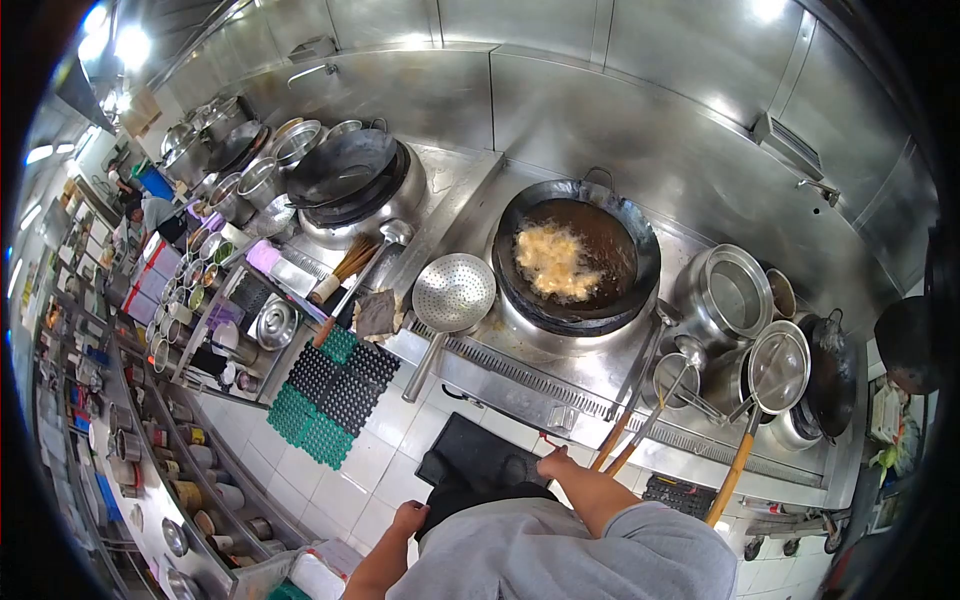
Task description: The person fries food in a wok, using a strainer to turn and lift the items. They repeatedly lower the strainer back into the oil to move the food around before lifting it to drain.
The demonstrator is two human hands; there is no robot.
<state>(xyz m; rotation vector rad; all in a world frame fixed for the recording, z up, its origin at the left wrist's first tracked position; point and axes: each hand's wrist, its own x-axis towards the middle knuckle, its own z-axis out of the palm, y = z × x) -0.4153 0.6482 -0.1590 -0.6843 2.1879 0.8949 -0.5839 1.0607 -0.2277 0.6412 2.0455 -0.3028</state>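
My right hand [553,462] is at the front of the stove, its fingers closed at a small red lever [545,437] on the panel edge. Low beside my body, my left hand [410,517] hangs with its fingers curled in and nothing visible in it. Battered golden pieces [556,262] bubble in brown oil inside a black wok [650,255] in front of me. To the wok's left lies a perforated strainer [454,292], its handle reaching past the stove edge. Wooden-handled ladles [622,455] lean at the right, nearest my right hand.
A second wok [345,165] sits on the left burner. Metal pots [738,290] and a mesh skimmer [779,367] crowd the right side. A folded cloth [377,315] and a bamboo brush [355,258] lie at the left. Floor mats [335,395] cover some tiles.
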